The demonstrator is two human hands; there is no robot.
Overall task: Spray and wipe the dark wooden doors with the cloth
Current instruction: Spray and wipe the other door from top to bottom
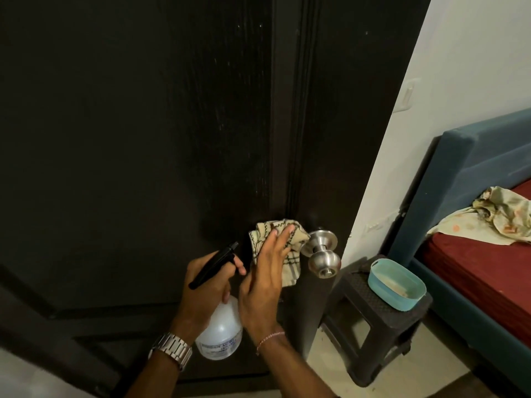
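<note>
My right hand [265, 271], low in the middle of the frame, lies flat with its fingers straight, pressing the checked cloth [275, 248] against the dark wooden door [129, 139]. I keep the palm spread so the cloth bears on the wood over a broad patch instead of bunching; part of it hangs loose below my fingers. The cloth sits just left of the steel door knob [321, 254], touching or nearly touching its collar, which I judge is where I am working now, close in around the fitting.

My left hand [207, 288], just beside the right and slightly lower left, is curled round the neck of the spray bottle [219, 334], forefinger out by the black trigger [214, 264]. I hold it near and nozzle-up toward the door so another burst is ready without setting the cloth down. A metal watch [171, 351] sits on that wrist.

Pale streaks and specks show on the panel in the upper middle of the frame, so I reckon much is left to wipe.

Lower right, apart from the door, a dark plastic stool [373, 326] carries a blue tub [398, 285]; beyond is a bed [474, 268] with crumpled fabric [494, 216].
</note>
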